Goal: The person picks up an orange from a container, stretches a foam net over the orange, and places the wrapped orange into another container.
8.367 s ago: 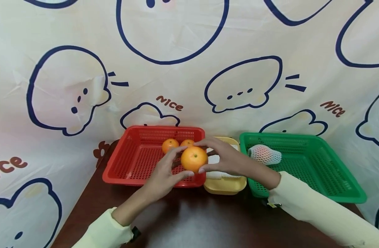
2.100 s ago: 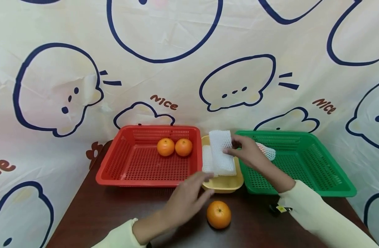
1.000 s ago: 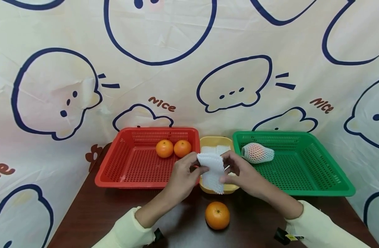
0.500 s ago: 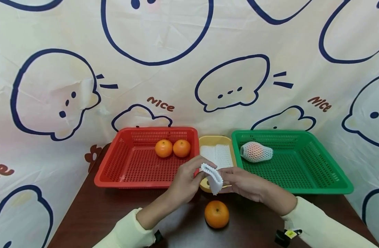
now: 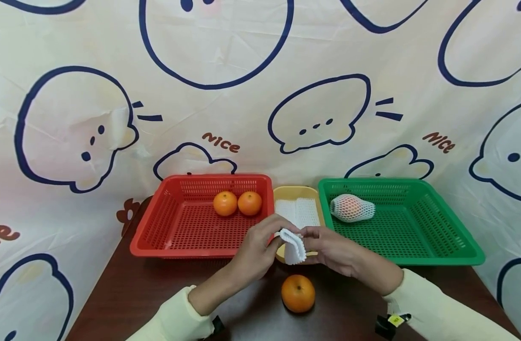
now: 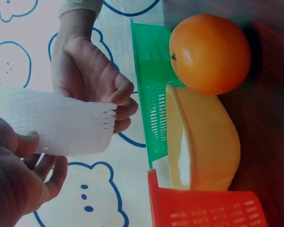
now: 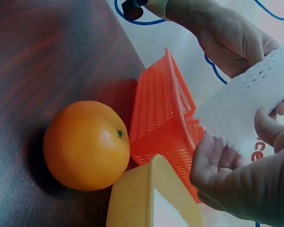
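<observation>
Both hands hold a white foam fruit net [image 5: 295, 247] above the table, one end facing the head camera and slightly parted. My left hand [image 5: 253, 248] pinches its left side, thumb lying on the foam in the left wrist view. From the other side my right hand [image 5: 339, 251] grips it, fingers curled at the lower edge in the right wrist view. Below the hands an orange [image 5: 298, 293] rests on the dark table, touching neither hand. More foam nets [image 5: 307, 212] lie flat in the yellow basket [image 5: 292, 192], partly hidden behind the hands.
At left, a red basket [image 5: 175, 251] contains two oranges [image 5: 237, 203] near its right wall. A green basket [image 5: 456, 258] at right has one net-wrapped fruit [image 5: 351, 208]. Behind them hangs a printed cloth [image 5: 243, 113]. The brown table [image 5: 158, 284] extends in front.
Earlier an orange was held in both hands; now it rests on the table. The right hand lifted a foam net from the yellow basket, and both hands brought it nearer and turned its end up.
</observation>
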Available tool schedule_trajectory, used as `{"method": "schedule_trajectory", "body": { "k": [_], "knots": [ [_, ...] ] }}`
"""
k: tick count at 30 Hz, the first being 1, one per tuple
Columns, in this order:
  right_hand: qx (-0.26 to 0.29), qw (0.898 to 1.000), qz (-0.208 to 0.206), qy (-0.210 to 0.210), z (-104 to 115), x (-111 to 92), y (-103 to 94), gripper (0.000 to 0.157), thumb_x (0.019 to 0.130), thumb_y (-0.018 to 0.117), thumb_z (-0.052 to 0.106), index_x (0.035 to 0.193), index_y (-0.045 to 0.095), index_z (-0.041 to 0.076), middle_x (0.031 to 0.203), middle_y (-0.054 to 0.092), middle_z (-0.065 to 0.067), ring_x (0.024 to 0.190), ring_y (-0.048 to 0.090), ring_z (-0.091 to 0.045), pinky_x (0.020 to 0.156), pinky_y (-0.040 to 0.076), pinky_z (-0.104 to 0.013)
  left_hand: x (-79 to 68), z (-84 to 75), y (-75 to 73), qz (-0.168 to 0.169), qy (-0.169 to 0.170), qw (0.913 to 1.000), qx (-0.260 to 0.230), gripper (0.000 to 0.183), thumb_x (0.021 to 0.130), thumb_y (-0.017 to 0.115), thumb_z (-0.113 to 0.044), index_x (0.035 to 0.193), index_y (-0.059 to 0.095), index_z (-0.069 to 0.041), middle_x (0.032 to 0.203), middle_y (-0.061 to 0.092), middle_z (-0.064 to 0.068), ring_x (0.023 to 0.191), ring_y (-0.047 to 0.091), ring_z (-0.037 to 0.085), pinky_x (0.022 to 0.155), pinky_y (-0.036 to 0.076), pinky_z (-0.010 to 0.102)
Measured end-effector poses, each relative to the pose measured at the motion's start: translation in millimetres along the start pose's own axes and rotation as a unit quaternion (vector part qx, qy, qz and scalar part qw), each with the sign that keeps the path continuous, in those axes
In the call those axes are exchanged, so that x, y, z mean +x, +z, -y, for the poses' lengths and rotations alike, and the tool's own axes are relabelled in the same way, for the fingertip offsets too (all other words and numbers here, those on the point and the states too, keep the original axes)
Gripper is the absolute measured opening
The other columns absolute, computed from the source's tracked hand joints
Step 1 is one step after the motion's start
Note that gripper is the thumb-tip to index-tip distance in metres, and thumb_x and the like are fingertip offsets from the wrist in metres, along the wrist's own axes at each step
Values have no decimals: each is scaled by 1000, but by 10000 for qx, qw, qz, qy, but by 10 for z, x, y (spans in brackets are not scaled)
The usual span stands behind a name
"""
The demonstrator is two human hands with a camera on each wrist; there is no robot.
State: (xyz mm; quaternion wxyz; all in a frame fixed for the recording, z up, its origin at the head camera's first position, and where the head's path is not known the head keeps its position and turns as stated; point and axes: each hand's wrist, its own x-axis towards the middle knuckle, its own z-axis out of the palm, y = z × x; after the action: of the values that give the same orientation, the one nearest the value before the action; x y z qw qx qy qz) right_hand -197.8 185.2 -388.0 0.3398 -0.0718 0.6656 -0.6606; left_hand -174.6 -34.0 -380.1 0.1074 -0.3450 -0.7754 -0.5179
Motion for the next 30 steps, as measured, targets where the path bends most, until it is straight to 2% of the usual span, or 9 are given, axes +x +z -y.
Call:
{"method": "schedule_trajectory", "body": {
  "k": [5, 8, 11, 13, 15, 18, 23, 27, 30],
  "knots": [
    [379, 9992, -140, -21, 28, 36, -19, 43, 105, 58, 30, 135, 49, 0, 121, 65, -6, 108, 65, -20, 104, 53, -35, -9, 11, 0, -150, -95, 9998, -9, 39, 92, 68, 8, 126, 67, -11, 123, 65, 1, 118, 63, 15, 102, 55, 34],
    [1035, 9944, -117, -169, 48, 51, -22, 49, 107, 55, 27, 145, 40, 0, 130, 61, -6, 113, 62, -18, 104, 52, -32, -13, 8, 6, -225, -736, 9970, -86, 55, 95, 68, 2, 146, 53, -13, 137, 59, 5, 129, 59, 21, 106, 53, 39],
    [1622, 9861, 29, -353, 58, 57, -13, 53, 109, 50, 21, 153, 28, 0, 138, 54, -7, 117, 60, -16, 103, 54, -32, -13, 17, 21, -152, -1678, 9836, -640, 65, 99, 66, -7, 157, 37, -11, 145, 54, 11, 135, 55, 29, 108, 52, 42],
    [1817, 9823, 127, -442, 64, 57, -1, 56, 110, 48, 18, 157, 22, 2, 142, 51, -7, 118, 60, -16, 103, 54, -32, -9, 31, 36, -73, -2254, 9649, -1344, 65, 102, 63, -12, 159, 31, -6, 147, 51, 18, 135, 54, 33, 107, 52, 43],
    [1876, 9808, 184, -508, 65, 58, 11, 58, 110, 47, 16, 158, 19, 2, 142, 50, -7, 119, 60, -15, 103, 54, -32, -3, 46, 50, -9, -2709, 9396, -2091, 66, 104, 61, -17, 158, 27, -1, 146, 50, 24, 133, 56, 33, 106, 53, 42],
    [1909, 9799, 208, -535, 60, 58, 18, 58, 110, 46, 14, 159, 17, 2, 143, 50, -6, 120, 61, -14, 104, 54, -32, 12, 63, 58, -51, -3145, 9028, -2933, 63, 105, 59, -16, 155, 29, 6, 135, 51, 26, 117, 62, 26, 100, 57, 38],
    [2025, 9776, 77, -571, 28, 53, -11, 53, 110, 46, 17, 156, 23, 5, 142, 54, -4, 121, 61, -13, 106, 53, -33, 27, 101, 12, -118, -3625, 8692, -3360, 53, 102, 63, -12, 148, 43, 7, 119, 59, 15, 96, 63, 14, 89, 58, 29],
    [2558, 9630, 196, -831, 34, 15, -60, 38, 112, 43, 21, 147, 35, 7, 132, 64, 0, 116, 65, -11, 102, 54, -30, 8, 162, -67, 584, -3994, 8214, -4031, 41, 101, 62, -9, 138, 53, 7, 115, 67, 8, 96, 65, 14, 84, 55, 27],
    [3208, 9389, 537, -1129, 64, -21, -105, 31, 113, 36, 22, 139, 42, 7, 126, 67, -1, 113, 66, -11, 100, 55, -27, -33, 193, -90, 1301, -4040, 7806, -4588, 27, 102, 57, -4, 128, 60, 3, 113, 68, 2, 99, 65, 14, 86, 54, 27]
  ]
}}
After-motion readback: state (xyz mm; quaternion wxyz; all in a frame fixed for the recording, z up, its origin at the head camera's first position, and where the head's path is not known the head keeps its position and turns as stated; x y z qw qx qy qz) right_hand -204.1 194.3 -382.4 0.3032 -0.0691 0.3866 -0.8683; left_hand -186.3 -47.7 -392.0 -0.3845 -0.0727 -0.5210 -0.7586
